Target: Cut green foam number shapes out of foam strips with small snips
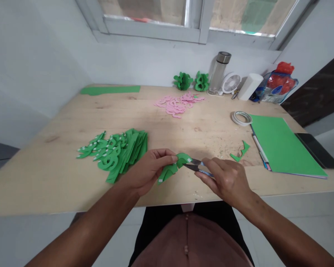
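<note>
My left hand pinches a curved green paper piece with small white patches at its ends. In my right hand is a pair of small thread snips, their dark blades parted at the right end of the green piece. A pile of green paper pieces lies just left of my left hand; several of its cut shapes carry white patches. To the right of my right hand rests a jagged green paper scrap.
Pink paper cutouts are heaped toward the back. Along the wall stand green paper figures, a glass bottle, a small fan and a white roll. A tape roll sits beside green sheets. A green strip lies back left.
</note>
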Action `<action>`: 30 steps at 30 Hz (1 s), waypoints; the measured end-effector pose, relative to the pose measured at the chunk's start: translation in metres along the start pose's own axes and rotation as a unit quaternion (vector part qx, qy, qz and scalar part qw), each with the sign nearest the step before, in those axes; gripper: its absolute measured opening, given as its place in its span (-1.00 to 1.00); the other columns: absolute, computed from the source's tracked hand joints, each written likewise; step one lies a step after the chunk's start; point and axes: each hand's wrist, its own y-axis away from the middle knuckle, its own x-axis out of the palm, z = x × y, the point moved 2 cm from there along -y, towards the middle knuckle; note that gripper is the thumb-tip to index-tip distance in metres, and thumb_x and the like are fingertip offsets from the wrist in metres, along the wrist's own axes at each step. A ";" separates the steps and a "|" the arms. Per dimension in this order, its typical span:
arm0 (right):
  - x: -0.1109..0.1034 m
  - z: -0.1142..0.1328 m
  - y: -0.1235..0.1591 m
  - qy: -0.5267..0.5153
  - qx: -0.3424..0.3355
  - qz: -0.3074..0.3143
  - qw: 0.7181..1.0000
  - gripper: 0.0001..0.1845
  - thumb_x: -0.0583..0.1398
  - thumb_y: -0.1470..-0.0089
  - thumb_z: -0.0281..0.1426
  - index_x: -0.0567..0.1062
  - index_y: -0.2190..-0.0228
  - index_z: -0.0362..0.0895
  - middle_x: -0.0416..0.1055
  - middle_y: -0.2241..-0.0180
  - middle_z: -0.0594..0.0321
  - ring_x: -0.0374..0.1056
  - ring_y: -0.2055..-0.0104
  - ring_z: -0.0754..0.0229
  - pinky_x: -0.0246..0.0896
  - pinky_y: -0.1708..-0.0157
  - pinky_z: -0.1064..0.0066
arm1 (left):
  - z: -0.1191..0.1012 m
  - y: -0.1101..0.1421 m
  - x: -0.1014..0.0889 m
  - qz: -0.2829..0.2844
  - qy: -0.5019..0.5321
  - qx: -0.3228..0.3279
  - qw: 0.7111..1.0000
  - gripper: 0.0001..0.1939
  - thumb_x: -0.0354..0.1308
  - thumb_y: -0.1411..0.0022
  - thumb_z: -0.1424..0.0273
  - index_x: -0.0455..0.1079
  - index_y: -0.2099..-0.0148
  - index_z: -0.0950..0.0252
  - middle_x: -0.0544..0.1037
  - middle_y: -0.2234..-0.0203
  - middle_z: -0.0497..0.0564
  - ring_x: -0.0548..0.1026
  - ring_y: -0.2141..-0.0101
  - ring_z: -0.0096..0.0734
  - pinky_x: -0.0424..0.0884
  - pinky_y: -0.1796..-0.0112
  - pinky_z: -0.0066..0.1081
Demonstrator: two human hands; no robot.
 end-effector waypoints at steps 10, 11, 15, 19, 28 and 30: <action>0.006 0.003 0.005 -0.040 0.030 0.010 0.999 -0.51 0.02 -0.37 -0.13 0.58 0.34 -0.18 0.55 0.48 0.10 0.37 0.52 0.17 0.06 0.50 0.35 | 0.003 -0.001 0.000 -0.016 0.009 -0.002 1.000 -0.83 0.37 0.08 0.34 0.48 0.54 0.29 0.49 0.64 -0.06 0.38 0.54 -0.49 0.27 0.45 -0.46; 0.007 0.003 0.005 -0.043 0.031 0.009 0.999 -0.51 0.02 -0.37 -0.13 0.58 0.34 -0.18 0.55 0.48 0.10 0.37 0.52 0.17 0.06 0.50 0.36 | 0.003 0.000 0.000 -0.015 0.009 -0.002 1.000 -0.83 0.38 0.09 0.33 0.47 0.55 0.29 0.49 0.64 -0.06 0.38 0.54 -0.49 0.27 0.45 -0.46; 0.005 0.003 0.004 -0.090 0.049 0.004 0.995 -0.50 0.01 -0.37 -0.13 0.58 0.32 -0.20 0.53 0.50 0.13 0.37 0.53 0.19 0.06 0.51 0.37 | 0.001 0.001 0.001 -0.014 0.008 0.006 1.000 -0.80 0.40 0.12 0.31 0.47 0.56 0.29 0.48 0.65 -0.07 0.35 0.55 -0.50 0.25 0.45 -0.46; 0.003 -0.001 -0.001 -0.213 0.104 0.057 0.970 -0.52 0.04 -0.34 -0.11 0.57 0.33 -0.18 0.44 0.56 0.24 0.28 0.57 0.25 0.06 0.52 0.41 | 0.000 0.003 0.001 -0.019 0.000 0.012 1.000 -0.82 0.38 0.10 0.32 0.47 0.57 0.26 0.47 0.64 -0.08 0.32 0.56 -0.51 0.21 0.49 -0.47; 0.008 -0.010 -0.007 -0.384 0.188 0.157 0.890 -0.52 0.07 -0.28 -0.11 0.47 0.53 -0.14 0.16 0.61 0.36 0.13 0.54 0.26 0.00 0.54 0.42 | -0.005 0.004 0.000 -0.028 -0.024 0.041 0.998 -0.84 0.39 0.14 0.33 0.50 0.57 0.28 0.44 0.63 -0.10 0.30 0.54 -0.52 0.20 0.48 -0.47; 0.009 -0.009 -0.008 -0.400 0.196 0.160 0.881 -0.51 0.07 -0.28 -0.09 0.51 0.51 -0.15 0.09 0.62 0.38 0.07 0.56 0.28 -0.04 0.55 0.42 | -0.007 0.004 0.000 -0.033 -0.033 0.044 0.998 -0.85 0.39 0.14 0.33 0.50 0.56 0.27 0.44 0.63 -0.10 0.30 0.54 -0.51 0.20 0.48 -0.47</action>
